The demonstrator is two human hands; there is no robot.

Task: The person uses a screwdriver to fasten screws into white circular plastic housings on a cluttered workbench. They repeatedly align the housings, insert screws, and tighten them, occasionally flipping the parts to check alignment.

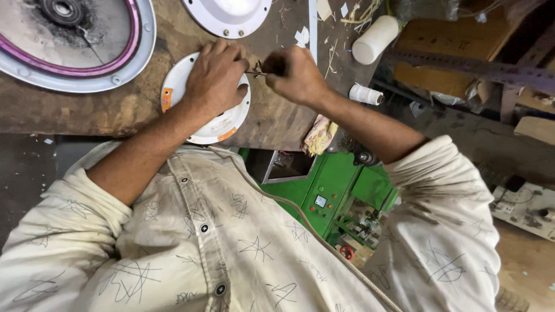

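Head view: left hand (217, 75) presses flat on a white round plate (179, 86) on the desk (69, 110), steadying it, while right hand (295, 75), fingers closed, pinches a small metal tool (257, 71) between both hands.

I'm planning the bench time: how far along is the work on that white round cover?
Done: nothing shows finished. In hand: left hand presses the white round cover, right hand works a small metal tool at its edge. Left: a second white cover lies untouched beyond.
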